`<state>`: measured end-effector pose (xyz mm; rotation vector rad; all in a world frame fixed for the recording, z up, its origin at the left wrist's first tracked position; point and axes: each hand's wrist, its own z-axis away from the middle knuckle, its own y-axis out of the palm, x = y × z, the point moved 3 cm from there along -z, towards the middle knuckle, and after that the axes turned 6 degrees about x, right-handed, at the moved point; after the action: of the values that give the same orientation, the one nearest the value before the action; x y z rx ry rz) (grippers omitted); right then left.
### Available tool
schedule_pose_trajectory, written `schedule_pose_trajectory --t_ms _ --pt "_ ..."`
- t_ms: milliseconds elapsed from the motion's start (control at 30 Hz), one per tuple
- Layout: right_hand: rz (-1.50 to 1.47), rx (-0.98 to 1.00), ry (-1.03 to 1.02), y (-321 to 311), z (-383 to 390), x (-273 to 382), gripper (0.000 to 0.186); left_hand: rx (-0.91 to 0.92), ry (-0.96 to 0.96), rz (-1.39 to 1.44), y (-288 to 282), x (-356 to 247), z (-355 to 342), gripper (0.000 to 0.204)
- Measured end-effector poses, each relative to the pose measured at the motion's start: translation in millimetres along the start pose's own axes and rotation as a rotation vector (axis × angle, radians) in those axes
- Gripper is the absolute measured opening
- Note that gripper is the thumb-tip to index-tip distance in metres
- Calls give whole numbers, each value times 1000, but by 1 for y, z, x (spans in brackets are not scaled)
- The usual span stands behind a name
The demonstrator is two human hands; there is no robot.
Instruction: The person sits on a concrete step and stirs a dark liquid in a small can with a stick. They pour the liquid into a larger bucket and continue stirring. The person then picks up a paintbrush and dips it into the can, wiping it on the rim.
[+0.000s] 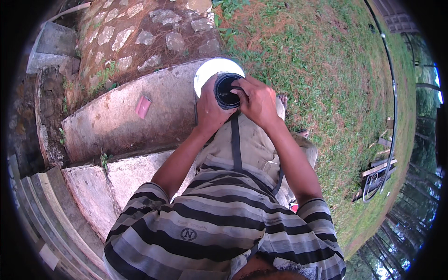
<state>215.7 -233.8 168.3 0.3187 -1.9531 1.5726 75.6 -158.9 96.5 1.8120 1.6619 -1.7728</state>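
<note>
In front of my lap I hold a black, round, open-topped container (225, 88), seen almost straight down into its dark inside. My left hand (211, 108) is closed round its left side. On the opposite side my right hand (256, 100) grips the rim, its thumb and fingertips reaching over the edge. What lies deep inside is too dark to tell. Just beyond my hands a white round thing (205, 73) shows, partly hidden by the container and my left hand; I cannot tell whether it is a bucket or a lid.
A small pink item (143, 107) lies on the stone ledge (102, 119) to my left. Stone-studded paving (135, 44) lies beyond the ledge. Grass (322, 84) spreads to the right, with a black pipe (395, 102) and a pile of wood pieces (377, 170) at its edge.
</note>
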Motion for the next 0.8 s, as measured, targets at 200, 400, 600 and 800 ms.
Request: schedule_pose_trajectory --t_ms 200,400,600,800 --pt "190 -74 -256 16 10 2 41 -28 1 21 0 10 -11 100" --pt "252 -47 -272 28 21 5 53 -22 -18 -10 3 14 -15 96" --pt "185 -38 -262 30 29 5 45 -30 23 -2 6 14 -12 95" --pt "25 26 -162 18 17 7 31 -67 134 -33 8 13 -4 96"
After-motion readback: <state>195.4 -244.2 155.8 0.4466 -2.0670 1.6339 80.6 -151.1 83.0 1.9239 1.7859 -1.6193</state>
